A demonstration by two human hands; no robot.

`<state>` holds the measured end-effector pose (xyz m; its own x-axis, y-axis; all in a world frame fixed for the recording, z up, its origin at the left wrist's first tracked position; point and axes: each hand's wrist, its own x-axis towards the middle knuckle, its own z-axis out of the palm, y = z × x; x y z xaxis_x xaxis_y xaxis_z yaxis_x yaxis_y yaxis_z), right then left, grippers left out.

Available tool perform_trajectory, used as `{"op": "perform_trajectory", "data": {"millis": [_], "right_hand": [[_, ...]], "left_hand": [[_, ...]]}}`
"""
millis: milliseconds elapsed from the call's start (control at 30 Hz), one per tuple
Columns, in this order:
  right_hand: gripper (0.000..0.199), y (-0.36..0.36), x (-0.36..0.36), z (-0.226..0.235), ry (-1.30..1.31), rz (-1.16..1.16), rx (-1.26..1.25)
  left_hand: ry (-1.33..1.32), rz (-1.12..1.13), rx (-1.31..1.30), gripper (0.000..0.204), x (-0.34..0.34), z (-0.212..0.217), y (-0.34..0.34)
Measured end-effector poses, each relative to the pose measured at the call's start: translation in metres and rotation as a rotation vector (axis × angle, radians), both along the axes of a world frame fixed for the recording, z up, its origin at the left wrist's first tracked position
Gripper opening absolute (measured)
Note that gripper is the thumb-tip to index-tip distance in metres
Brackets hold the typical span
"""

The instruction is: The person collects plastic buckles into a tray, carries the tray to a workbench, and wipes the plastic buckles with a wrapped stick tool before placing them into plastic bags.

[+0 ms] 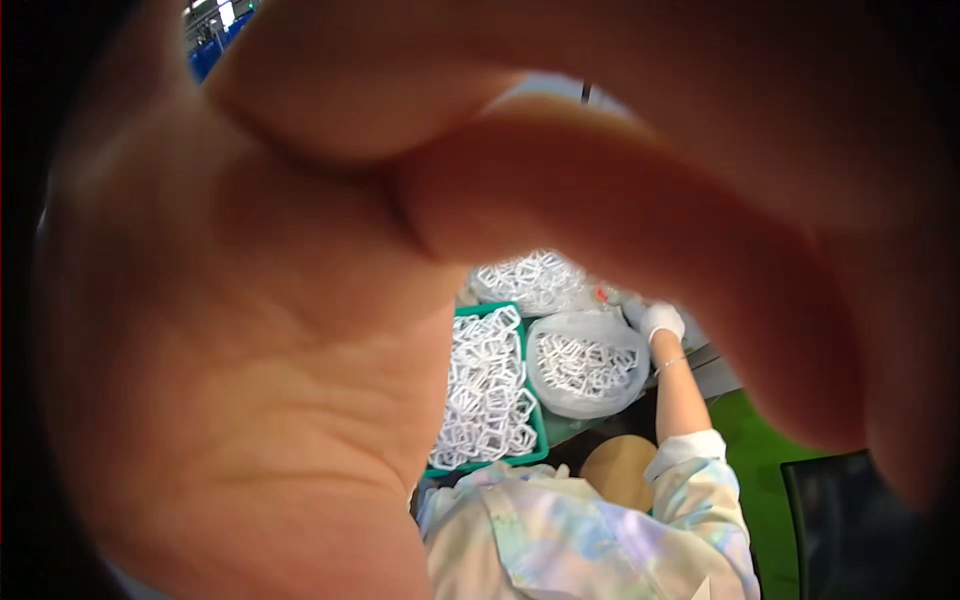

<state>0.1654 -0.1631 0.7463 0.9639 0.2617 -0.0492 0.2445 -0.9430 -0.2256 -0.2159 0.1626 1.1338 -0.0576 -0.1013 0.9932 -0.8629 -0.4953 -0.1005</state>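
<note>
Fingers (620, 200) of left hand (250, 350) curl right across lens, blurry, can't tell if gripping anything. Green tray (490, 465) shows in gap under them, well beyond hand, long axis running near-to-far, far end leaning slightly right. Heaped with white plastic frames (485, 385), angular, hollow, tangled. Just right: clear floppy bag (585, 400) of same frames, someone's white-gloved hand (662, 320) at its far edge. Round wooden stool (618, 470) below.
</note>
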Motion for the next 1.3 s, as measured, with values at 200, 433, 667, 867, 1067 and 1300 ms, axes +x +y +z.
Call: {"op": "perform_trajectory", "data": {"millis": [200,433,667,867,1067,1300], "right_hand": [[0.042,-0.047,-0.052,0.046,0.121,-0.097,0.001],[0.047,0.067,-0.026,0.085,0.210,-0.013,-0.048],[0.039,0.036,0.007,0.013,0.168,-0.053,-0.090],[0.036,0.061,-0.004,0.001,0.059,-0.065,0.123],[0.033,0.027,0.016,-0.056,0.151,-0.149,0.579],[0.033,0.033,-0.066,-0.034,0.295,-0.086,1.164]], "left_hand": [[0.173,0.036,-0.066,0.054,-0.001,-0.002,-0.113],[0.403,0.151,-0.188,0.050,-0.089,-0.033,-0.010],[0.529,0.182,-0.247,0.049,0.038,-0.082,-0.077],[1.209,0.642,-0.332,0.037,0.070,-0.298,-0.001],[1.276,0.879,-0.004,0.037,0.107,-0.413,-0.022],[1.522,1.071,0.259,0.041,0.154,-0.441,-0.015]]}}
